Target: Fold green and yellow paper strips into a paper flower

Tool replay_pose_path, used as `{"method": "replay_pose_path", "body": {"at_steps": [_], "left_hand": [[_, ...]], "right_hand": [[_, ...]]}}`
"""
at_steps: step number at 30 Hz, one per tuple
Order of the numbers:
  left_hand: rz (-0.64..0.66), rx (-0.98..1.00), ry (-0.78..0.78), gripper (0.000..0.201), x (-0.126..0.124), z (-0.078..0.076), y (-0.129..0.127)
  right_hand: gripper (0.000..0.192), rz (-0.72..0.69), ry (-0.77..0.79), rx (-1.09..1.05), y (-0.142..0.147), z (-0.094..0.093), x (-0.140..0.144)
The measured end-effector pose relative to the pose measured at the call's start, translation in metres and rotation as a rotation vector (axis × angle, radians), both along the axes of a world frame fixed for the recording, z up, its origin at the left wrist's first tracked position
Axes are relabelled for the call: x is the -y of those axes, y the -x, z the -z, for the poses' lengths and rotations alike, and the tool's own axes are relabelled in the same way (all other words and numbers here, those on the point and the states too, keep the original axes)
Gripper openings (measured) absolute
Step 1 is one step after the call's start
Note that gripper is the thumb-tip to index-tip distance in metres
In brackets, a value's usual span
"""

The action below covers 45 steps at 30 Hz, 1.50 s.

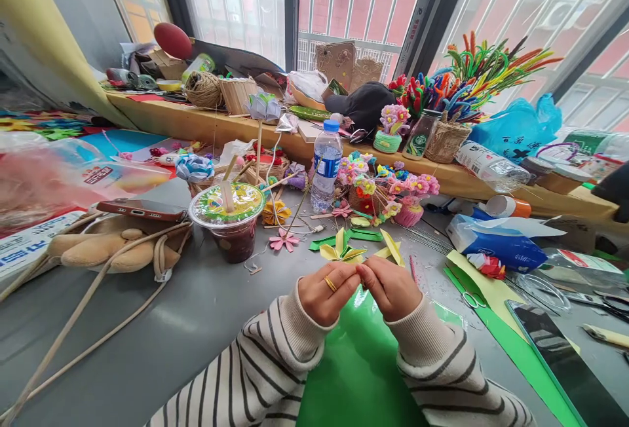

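Observation:
My left hand [327, 289] and my right hand [390, 286] meet fingertip to fingertip above a glossy green sheet [361, 361]. Both are closed in a pinch, and whatever is between the fingers is hidden. Just beyond them shows a folded yellow paper flower [343, 248]; I cannot tell whether the fingers touch it. Green paper strips [363, 235] and a yellow folded strip [392, 248] are close behind it. A pink paper flower [284, 240] lies farther left on the grey table [196, 348].
Left stand a lidded drink cup [228, 224] and a bag with a phone [142, 209] on it. A water bottle [327, 165] rises behind the hands. At right are scissors [609, 302], a blue tissue pack [501, 243] and another phone [565, 361]. Craft supplies crowd the wooden ledge [289, 145].

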<state>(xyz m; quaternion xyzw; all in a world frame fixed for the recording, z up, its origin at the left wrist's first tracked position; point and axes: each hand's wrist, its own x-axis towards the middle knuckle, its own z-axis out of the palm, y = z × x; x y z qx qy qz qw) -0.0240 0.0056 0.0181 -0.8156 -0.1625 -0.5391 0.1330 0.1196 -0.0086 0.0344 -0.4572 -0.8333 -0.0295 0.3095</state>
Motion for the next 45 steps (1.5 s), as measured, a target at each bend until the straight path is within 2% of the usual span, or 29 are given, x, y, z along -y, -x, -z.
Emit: {"method": "replay_pose_path", "body": {"at_steps": [4, 8, 10, 13, 15, 16, 18, 21, 22, 25, 28, 36, 41, 45], "left_hand": [[0.015, 0.004, 0.000, 0.016, -0.001, 0.004, -0.001], [0.037, 0.030, 0.047, 0.017, -0.002, 0.005, -0.002], [0.060, 0.062, 0.102, 0.016, -0.005, 0.001, -0.001], [0.126, 0.012, 0.214, 0.010, -0.010, -0.012, 0.003], [0.205, -0.014, 0.377, 0.007, -0.012, -0.020, 0.006], [0.256, -0.008, 0.478, 0.006, -0.012, -0.023, 0.007], [0.364, 0.022, 0.762, 0.006, -0.011, -0.025, 0.008], [0.580, 0.128, 1.289, 0.013, -0.011, -0.018, 0.007], [0.623, 0.187, 1.412, 0.016, -0.012, -0.014, 0.006], [0.664, 0.359, 1.639, 0.022, -0.017, -0.005, 0.004], [0.703, 0.391, 1.803, 0.028, -0.022, -0.001, 0.003], [0.818, 0.279, 1.996, 0.027, -0.020, 0.002, 0.006], [0.780, 0.251, 2.039, 0.028, -0.021, 0.007, 0.006], [0.698, 0.254, 2.068, 0.031, -0.023, 0.008, 0.005]], "right_hand": [[0.036, 0.022, -0.070, 0.030, 0.001, 0.002, 0.000], [0.038, 0.032, -0.056, 0.031, 0.000, 0.003, -0.001], [0.039, 0.010, 0.013, 0.019, -0.002, 0.001, -0.002], [0.040, -0.051, 0.223, -0.024, -0.005, -0.008, 0.001], [0.040, -0.103, 0.345, -0.063, -0.007, -0.017, 0.004], [0.039, -0.110, 0.354, -0.079, -0.007, -0.021, 0.006], [0.030, -0.042, 0.268, -0.132, -0.007, -0.030, 0.011], [0.018, -0.081, 0.243, -0.199, -0.008, -0.037, 0.015], [0.018, -0.105, 0.235, -0.200, -0.008, -0.038, 0.016], [0.021, -0.134, 0.220, -0.168, -0.011, -0.038, 0.017], [0.017, -0.148, 0.280, -0.131, -0.013, -0.036, 0.018], [0.024, -0.204, 0.436, -0.165, -0.011, -0.027, 0.010], [0.023, -0.200, 0.526, -0.288, -0.010, -0.018, 0.009], [0.023, -0.156, 0.574, -0.337, -0.009, -0.016, 0.008]]}}
